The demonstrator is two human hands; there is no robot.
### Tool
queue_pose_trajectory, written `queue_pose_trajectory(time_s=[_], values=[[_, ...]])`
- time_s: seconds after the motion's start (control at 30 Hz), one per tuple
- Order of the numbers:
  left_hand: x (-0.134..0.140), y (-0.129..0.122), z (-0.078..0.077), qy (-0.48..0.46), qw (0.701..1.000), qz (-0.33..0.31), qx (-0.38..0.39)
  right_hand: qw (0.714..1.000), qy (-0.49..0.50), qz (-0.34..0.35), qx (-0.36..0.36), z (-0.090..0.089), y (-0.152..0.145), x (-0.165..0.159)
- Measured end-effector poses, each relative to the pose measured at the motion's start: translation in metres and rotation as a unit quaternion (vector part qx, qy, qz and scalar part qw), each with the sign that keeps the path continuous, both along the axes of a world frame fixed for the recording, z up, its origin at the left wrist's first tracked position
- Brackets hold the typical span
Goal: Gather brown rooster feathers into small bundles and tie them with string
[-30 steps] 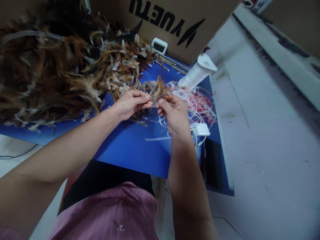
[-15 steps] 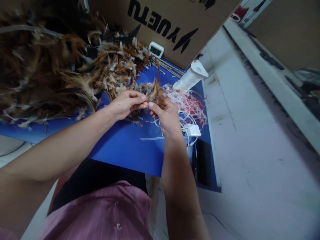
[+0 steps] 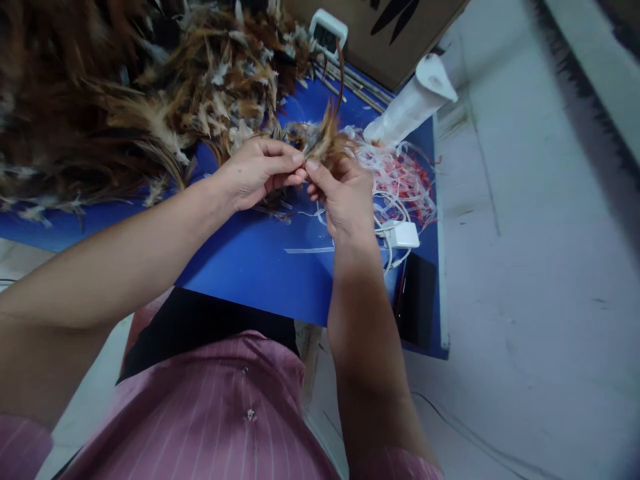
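A small bunch of brown and grey feathers [image 3: 325, 137] stands up from the fingers of my right hand [image 3: 345, 193], which is closed around its lower end. My left hand [image 3: 263, 172] pinches at the base of the same bunch, its thumb and forefinger meeting my right thumb. What lies between the left fingertips is too small to make out. Left of my hands, a large heap of brown, black and whitish feathers [image 3: 100, 120] covers much of the blue table [image 3: 250, 267].
Red and white plastic strips [image 3: 400, 177] lie tangled right of my hands. Behind them leans a white roll [image 3: 410, 100]. Nearer are a white charger [image 3: 403, 235] with its cable and a black phone [image 3: 417, 300]. A small digital clock [image 3: 327, 33] stands by thin sticks [image 3: 355, 87] and a cardboard box [image 3: 370, 47].
The camera view has tipped downward, so the table and objects sit higher in the picture. Both hands stay together at the feather bunch with nearly the same grip.
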State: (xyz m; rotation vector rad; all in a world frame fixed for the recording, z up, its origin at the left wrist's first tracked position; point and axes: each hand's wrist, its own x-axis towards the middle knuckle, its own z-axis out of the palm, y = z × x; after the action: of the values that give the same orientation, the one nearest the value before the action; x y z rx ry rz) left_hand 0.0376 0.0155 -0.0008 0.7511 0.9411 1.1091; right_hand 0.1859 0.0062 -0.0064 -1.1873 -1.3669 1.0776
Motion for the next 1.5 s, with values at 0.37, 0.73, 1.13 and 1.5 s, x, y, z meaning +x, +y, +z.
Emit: queue_pose_trajectory(time_s=[0.37, 0.73, 1.13, 1.5], values=[[-0.0031, 0.0012, -0.0021, -0.030, 0.999, -0.013, 0.039, 0.999, 0.014, -0.022, 0.020, 0.0027, -0.0012, -0.0024], [-0.0056, -0.0008, 0.0032, -0.040, 0.999, 0.014, 0.020, 0.993, 0.087, -0.077, -0.023, 0.0049, 0.0015, -0.0004], [0.0018, -0.0052, -0.0002, 0.000, 0.999, -0.041, 0.024, 0.994, 0.053, -0.095, 0.008, 0.0054, 0.0009, -0.0074], [-0.0037, -0.0022, 0.0029, -0.015, 0.999, -0.020, 0.032, 0.983, 0.158, -0.082, -0.048, 0.0050, 0.0047, 0.0018]])
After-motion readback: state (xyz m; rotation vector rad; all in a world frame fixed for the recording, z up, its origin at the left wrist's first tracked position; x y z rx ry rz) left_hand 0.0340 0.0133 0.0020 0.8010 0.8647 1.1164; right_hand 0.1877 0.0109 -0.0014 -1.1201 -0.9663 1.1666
